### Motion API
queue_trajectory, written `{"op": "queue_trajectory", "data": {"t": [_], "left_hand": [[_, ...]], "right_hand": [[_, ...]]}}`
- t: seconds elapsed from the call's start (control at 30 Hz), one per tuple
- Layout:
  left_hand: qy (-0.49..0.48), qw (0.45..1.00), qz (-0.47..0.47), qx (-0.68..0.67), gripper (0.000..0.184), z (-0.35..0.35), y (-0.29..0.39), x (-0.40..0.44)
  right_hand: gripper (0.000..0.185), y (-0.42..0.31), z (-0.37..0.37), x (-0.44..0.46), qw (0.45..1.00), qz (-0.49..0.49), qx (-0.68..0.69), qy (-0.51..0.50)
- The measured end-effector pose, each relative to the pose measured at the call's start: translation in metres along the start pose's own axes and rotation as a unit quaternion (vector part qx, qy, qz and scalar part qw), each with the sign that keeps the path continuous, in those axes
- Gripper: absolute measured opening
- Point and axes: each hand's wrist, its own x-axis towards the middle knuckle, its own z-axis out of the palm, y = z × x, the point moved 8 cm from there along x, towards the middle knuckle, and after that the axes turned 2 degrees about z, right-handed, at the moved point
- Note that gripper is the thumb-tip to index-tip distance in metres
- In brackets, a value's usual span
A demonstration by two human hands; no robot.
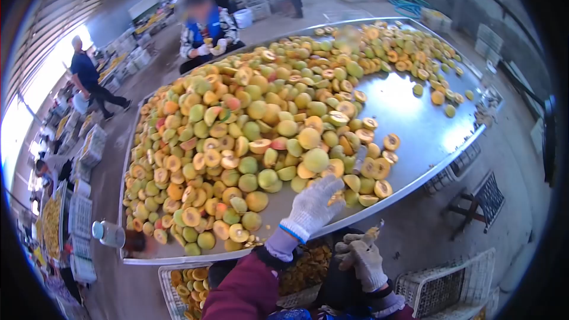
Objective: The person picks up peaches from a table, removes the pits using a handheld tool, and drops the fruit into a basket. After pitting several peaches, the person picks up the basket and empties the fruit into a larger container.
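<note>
My left hand (314, 206), in a white knitted glove, reaches over the near edge of the metal table (409, 106). Its fingers are curled around a yellow peach half (335, 198), partly hidden by the glove. A large heap of peaches (237, 142), many cut in half with brown pit hollows, surrounds the fingertips. My right hand (363, 262), also gloved, is held lower, off the table's edge above my lap. It is closed on a small yellowish object with a thin tip (373, 234), whose kind I cannot make out.
Below the table stand a crate of peach halves (188, 287) and a pale plastic crate (447, 278). A folding stool (483, 204) is at the right. A jar of dark liquid (121, 237) stands at the table's left corner. Across the table a person (207, 29) handles fruit.
</note>
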Motion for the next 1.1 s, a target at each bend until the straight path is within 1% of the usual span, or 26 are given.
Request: {"op": "queue_trajectory", "data": {"t": [0.03,0.1,0.13,0.17,0.2,0.27,0.3,0.37,0.47,0.57,0.6,0.63,0.67,0.7,0.73,0.77,0.8,0.83,0.87,0.9,0.93,0.97,1.0,1.03,1.07,1.1], "left_hand": [[-0.015,0.998,0.01,0.068,0.043,0.006,0.0,0.017],[-0.021,0.994,0.034,0.1,0.045,0.03,-0.012,0.045],[-0.031,0.982,0.049,0.179,0.046,0.04,-0.017,0.057],[-0.04,0.964,0.064,0.256,0.047,0.052,-0.02,0.066],[-0.115,0.95,0.039,0.287,0.044,0.063,-0.029,0.072],[-0.146,0.941,0.04,0.304,0.041,0.068,-0.026,0.062],[-0.17,0.929,0.036,0.326,0.038,0.07,-0.027,0.055],[-0.17,0.923,0.055,0.341,0.035,0.075,-0.03,0.038],[-0.091,0.934,0.056,0.341,0.028,0.061,-0.029,0.016],[-0.091,0.932,0.068,0.344,0.03,0.056,-0.033,0.0],[-0.149,0.929,0.025,0.338,0.04,0.05,-0.03,-0.002],[-0.147,0.929,0.026,0.34,0.04,0.045,-0.031,-0.009],[-0.141,0.969,-0.079,0.189,0.044,0.037,-0.047,-0.023],[-0.13,0.975,-0.179,0.032,0.047,0.032,-0.063,-0.039],[-0.11,0.972,-0.206,-0.02,0.049,0.019,-0.059,-0.052],[-0.114,0.972,-0.203,-0.017,0.049,0.007,-0.043,-0.061],[-0.056,0.923,-0.297,-0.239,0.049,-0.003,-0.032,-0.077],[0.007,0.815,-0.371,-0.446,0.05,-0.005,-0.021,-0.091],[0.001,0.817,-0.367,-0.445,0.05,-0.009,-0.007,-0.097],[-0.003,0.758,-0.345,-0.554,0.052,-0.006,0.011,-0.102],[-0.007,0.686,-0.317,-0.655,0.054,-0.001,0.025,-0.107],[0.003,0.691,-0.311,-0.652,0.056,0.007,0.026,-0.118],[0.002,0.697,-0.304,-0.65,0.057,0.013,0.037,-0.123],[0.002,0.702,-0.297,-0.648,0.057,0.016,0.049,-0.126],[0.0,0.702,-0.293,-0.649,0.057,0.017,0.058,-0.129],[-0.015,0.773,-0.283,-0.567,0.058,0.015,0.065,-0.132]], "right_hand": [[0.035,-0.004,0.003,-0.003,1.0,-0.005,0.006,0.012],[0.043,-0.018,0.01,-0.007,0.99,-0.033,-0.134,0.042],[0.051,-0.016,0.006,-0.003,0.991,-0.017,-0.127,0.029],[0.051,-0.017,0.003,-0.003,0.991,-0.018,-0.125,0.038],[0.053,-0.018,0.007,-0.002,0.992,-0.019,-0.124,0.008],[0.059,-0.013,0.007,-0.002,0.992,-0.01,-0.119,-0.033],[0.059,-0.014,0.007,-0.004,0.993,-0.008,-0.117,-0.032],[0.06,-0.016,0.01,-0.006,0.989,-0.005,-0.147,-0.031],[0.059,-0.017,0.011,-0.007,0.989,-0.022,-0.141,-0.032],[0.057,-0.017,0.015,-0.011,0.985,-0.003,-0.166,-0.048],[0.057,-0.017,0.014,-0.014,0.985,-0.003,-0.166,-0.05],[0.057,-0.016,0.015,-0.017,0.985,0.006,-0.157,-0.066],[0.057,-0.015,0.015,-0.02,0.985,0.015,-0.149,-0.083],[0.057,-0.015,0.013,-0.022,0.985,0.011,-0.149,-0.085],[0.057,-0.011,0.012,-0.026,0.987,0.024,-0.124,-0.099],[0.057,-0.005,0.012,-0.03,0.988,0.039,-0.096,-0.112],[0.057,-0.002,0.015,-0.033,0.989,0.038,-0.092,-0.11],[0.057,0.0,0.021,-0.035,0.991,0.042,-0.07,-0.105],[0.057,0.002,0.025,-0.036,0.993,0.043,-0.048,-0.099],[0.057,0.005,0.025,-0.035,0.994,0.037,-0.046,-0.096],[0.055,0.006,0.026,-0.03,0.987,0.001,-0.117,-0.113],[0.054,0.005,0.029,-0.029,0.973,-0.035,-0.189,-0.13],[0.05,0.005,0.026,-0.035,0.971,0.043,-0.224,-0.065],[0.05,-0.001,0.031,-0.041,0.971,0.038,-0.226,-0.063],[0.049,-0.008,0.033,-0.046,0.96,0.02,-0.275,-0.047],[0.048,-0.013,0.034,-0.05,0.946,0.002,-0.323,-0.03]]}}
